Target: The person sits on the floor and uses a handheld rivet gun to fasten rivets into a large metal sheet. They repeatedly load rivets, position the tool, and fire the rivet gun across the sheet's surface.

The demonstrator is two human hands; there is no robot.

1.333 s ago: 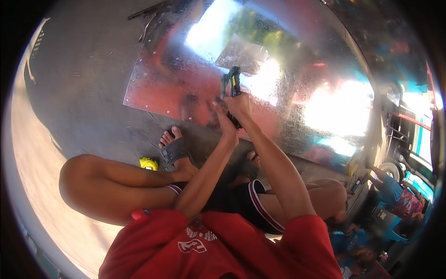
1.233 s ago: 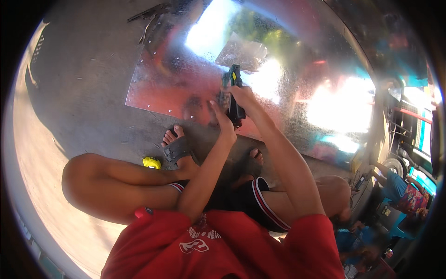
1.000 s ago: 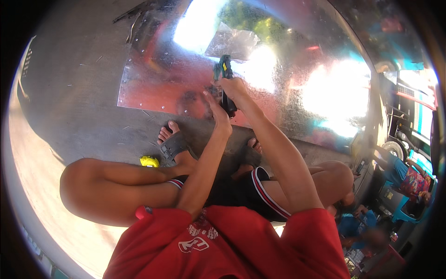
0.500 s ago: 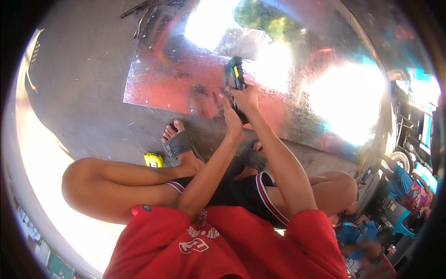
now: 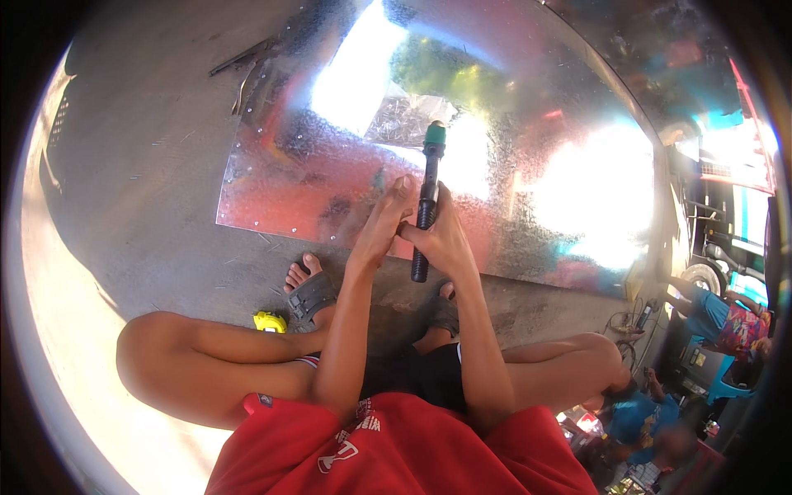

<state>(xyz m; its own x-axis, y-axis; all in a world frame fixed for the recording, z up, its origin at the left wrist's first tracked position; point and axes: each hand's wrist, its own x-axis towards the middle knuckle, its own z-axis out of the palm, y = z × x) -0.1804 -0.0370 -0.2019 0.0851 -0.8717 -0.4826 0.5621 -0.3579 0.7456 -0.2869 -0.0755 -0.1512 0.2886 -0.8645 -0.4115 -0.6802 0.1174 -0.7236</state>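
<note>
I hold a black hand tool with a green end (image 5: 429, 165) upright in the picture, seen edge-on, over a shiny metal sheet (image 5: 289, 198). My right hand (image 5: 441, 235) is closed on its black body, thumb laid across it. My left hand (image 5: 384, 219) is closed against the tool's left side, its fingertips partly hidden. A crumpled clear plastic piece (image 5: 400, 120) lies on the sheet beyond the tool. Small round fasteners dot the sheet's left part.
A yellow tape measure (image 5: 268, 322) lies by my sandalled left foot (image 5: 305, 293). Thin dark bars (image 5: 239, 58) lie beside the sheet. At the right are two people (image 5: 734, 330) (image 5: 643, 425), a blue plastic chair (image 5: 726, 384), a wheel (image 5: 701, 276) and clutter.
The tool has turned from showing its yellow-marked side to an edge-on view with the green end up. My hands sit lower in the picture, and my left hand has risen along the tool.
</note>
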